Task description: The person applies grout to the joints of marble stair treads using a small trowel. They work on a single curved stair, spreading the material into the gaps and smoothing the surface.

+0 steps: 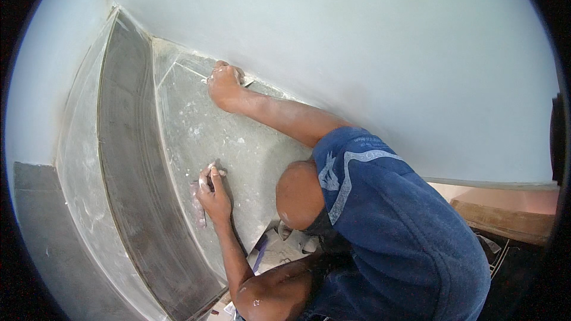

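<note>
My right hand [223, 86] is closed on a small putty knife [247, 82] with a metal blade, held low along the white-smeared joint where the grey slab [241, 139] meets the pale wall. My left hand [214, 193] is lower down on the same slab, fingers curled and dabbed with white paste; whatever is between them is too small to make out. Beside it lies a pinkish strip [198, 205], partly hidden by the hand. Thin white lines and specks of paste mark the slab.
A dark grey tiled riser [131, 142] runs down the left, beside a lighter marbled strip [81, 137] and more grey tile. The pale wall [416, 53] spans the top. My bent knees are close to the hands. A wooden board [502, 220] shows at the right.
</note>
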Available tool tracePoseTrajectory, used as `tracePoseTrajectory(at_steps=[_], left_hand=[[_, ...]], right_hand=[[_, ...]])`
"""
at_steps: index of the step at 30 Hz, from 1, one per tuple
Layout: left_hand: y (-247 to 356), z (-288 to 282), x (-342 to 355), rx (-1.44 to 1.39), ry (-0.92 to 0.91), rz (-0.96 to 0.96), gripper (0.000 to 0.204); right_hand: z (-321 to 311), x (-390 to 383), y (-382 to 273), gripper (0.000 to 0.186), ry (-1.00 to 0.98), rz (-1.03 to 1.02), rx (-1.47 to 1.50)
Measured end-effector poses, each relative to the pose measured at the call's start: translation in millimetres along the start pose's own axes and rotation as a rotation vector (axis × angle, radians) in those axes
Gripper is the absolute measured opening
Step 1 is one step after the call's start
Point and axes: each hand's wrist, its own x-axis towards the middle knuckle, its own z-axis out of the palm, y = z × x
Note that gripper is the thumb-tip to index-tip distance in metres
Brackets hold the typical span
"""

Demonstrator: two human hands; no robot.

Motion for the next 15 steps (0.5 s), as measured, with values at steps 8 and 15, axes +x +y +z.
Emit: tracePoseTrajectory(at_steps=[8,15], left_hand=[[-0.5,0.2,1.8,0.008,0.008,0.051,0.026],[-4.6,-1.5,1.1,-0.007,0.002,0.026,0.027]], right_hand=[[-10.2,-11.3,3.0,0.029,-0.054,-0.131,-0.009],[-3.0,-1.1,-2.7,0.028,-0.09,0.001,0.024]])
